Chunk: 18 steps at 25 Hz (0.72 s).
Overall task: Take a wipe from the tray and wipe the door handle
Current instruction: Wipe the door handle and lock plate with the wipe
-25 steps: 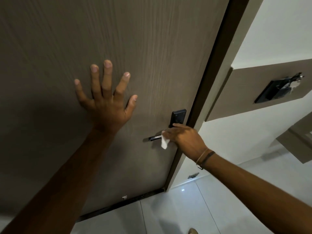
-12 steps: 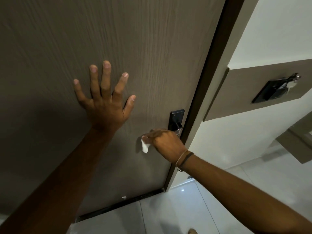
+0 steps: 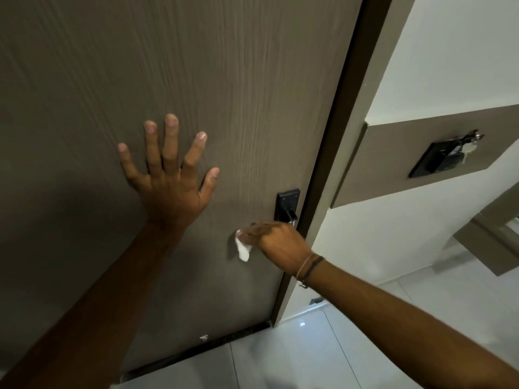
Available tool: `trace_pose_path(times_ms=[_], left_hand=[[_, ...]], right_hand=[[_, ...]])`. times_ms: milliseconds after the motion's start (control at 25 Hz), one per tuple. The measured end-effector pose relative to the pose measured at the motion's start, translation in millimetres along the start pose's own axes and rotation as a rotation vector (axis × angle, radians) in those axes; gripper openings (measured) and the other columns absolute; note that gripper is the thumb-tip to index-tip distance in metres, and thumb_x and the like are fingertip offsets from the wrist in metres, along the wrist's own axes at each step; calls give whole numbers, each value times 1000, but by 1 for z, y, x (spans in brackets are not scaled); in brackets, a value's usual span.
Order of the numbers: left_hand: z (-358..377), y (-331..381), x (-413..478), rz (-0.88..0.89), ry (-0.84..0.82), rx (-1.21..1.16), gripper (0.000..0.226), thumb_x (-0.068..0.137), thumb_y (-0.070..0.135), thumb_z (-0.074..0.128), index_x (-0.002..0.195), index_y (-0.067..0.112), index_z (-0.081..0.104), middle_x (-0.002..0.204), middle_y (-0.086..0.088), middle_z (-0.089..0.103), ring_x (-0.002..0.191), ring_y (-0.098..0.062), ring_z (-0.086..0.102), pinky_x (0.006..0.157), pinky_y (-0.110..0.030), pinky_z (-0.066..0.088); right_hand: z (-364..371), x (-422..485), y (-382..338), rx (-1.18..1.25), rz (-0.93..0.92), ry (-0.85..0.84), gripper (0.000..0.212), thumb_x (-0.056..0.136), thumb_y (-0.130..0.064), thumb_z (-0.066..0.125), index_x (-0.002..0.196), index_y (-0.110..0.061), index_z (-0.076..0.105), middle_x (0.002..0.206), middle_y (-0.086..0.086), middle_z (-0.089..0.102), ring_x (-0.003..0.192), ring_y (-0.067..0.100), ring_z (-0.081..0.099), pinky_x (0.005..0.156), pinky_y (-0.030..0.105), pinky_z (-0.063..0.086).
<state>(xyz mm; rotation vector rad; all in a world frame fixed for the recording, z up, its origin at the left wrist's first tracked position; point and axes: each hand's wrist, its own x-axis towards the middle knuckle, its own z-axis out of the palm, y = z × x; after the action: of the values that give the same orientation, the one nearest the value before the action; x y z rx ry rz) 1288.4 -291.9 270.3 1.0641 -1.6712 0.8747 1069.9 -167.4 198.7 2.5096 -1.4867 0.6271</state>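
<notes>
My right hand is closed around the lever of the door handle with a white wipe in its grip. The wipe sticks out at the lever's left end. Only the black backplate and the lever's base by the door edge show; my fingers cover the rest of the lever. My left hand lies flat on the brown wood-grain door, fingers spread, up and to the left of the handle. No tray is in view.
The dark door frame runs along the door's right edge. On the wall to the right, a black card holder with keys sits on a brown panel. A glossy white tiled floor lies below.
My right hand has slid with the wipe along the lever from near the backplate leftward to its free end, covering the lever. My left hand has stayed pressed on the door.
</notes>
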Motion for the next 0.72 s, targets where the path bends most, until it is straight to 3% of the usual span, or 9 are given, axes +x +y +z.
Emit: trace_pose_path(times_ms=[120,320,440,520,560,640,720], left_hand=[[3,-2,0,12,4,26,88,102,65,58,173,36,15,184,-2,-2,171,-28,-5,133,-63,-8],[-8,-1,5,28,-93,-2,88,105,64,57,174,37,10,184,-2,-5,171,-28,-7,132,-66,-4],[-32,17,10,-81,-167,-93,66,108,54,57,167,32,36,181,-12,17,170,-34,7,128,-75,11],[-54,51,7,-151,-121,-282,44,108,46,57,149,30,57,171,-12,41,165,-34,30,128,-68,20],[-67,78,2,-108,-112,-444,35,108,44,56,140,31,63,160,-8,55,154,-33,48,124,-61,31],[-96,138,-14,18,-295,-793,25,107,45,57,126,33,69,133,8,71,120,-23,69,103,-43,51],[-114,239,-19,-22,-685,-1106,33,97,57,65,126,41,68,128,23,69,114,-3,68,95,-30,58]], right_hand=[[-32,-37,48,-119,2,61,50,76,-7,88,123,-13,75,122,12,76,110,31,74,93,46,62],[-37,-49,26,-61,199,205,53,60,1,97,111,-6,81,115,16,79,104,34,77,87,52,64],[-42,-63,8,271,585,474,34,77,7,85,107,-10,83,106,6,83,97,20,79,88,41,64],[-54,-89,2,573,888,566,27,85,0,81,102,-21,85,97,-8,84,91,7,78,86,32,64],[-62,-108,3,743,999,572,28,86,-2,80,100,-25,84,94,-10,84,89,9,79,83,30,64],[-78,-139,6,1053,1133,592,23,87,-3,79,103,-19,84,96,3,84,94,25,79,80,33,65],[-111,-196,26,1173,1195,628,19,91,-6,76,108,-11,83,103,15,82,96,33,78,78,38,63]])
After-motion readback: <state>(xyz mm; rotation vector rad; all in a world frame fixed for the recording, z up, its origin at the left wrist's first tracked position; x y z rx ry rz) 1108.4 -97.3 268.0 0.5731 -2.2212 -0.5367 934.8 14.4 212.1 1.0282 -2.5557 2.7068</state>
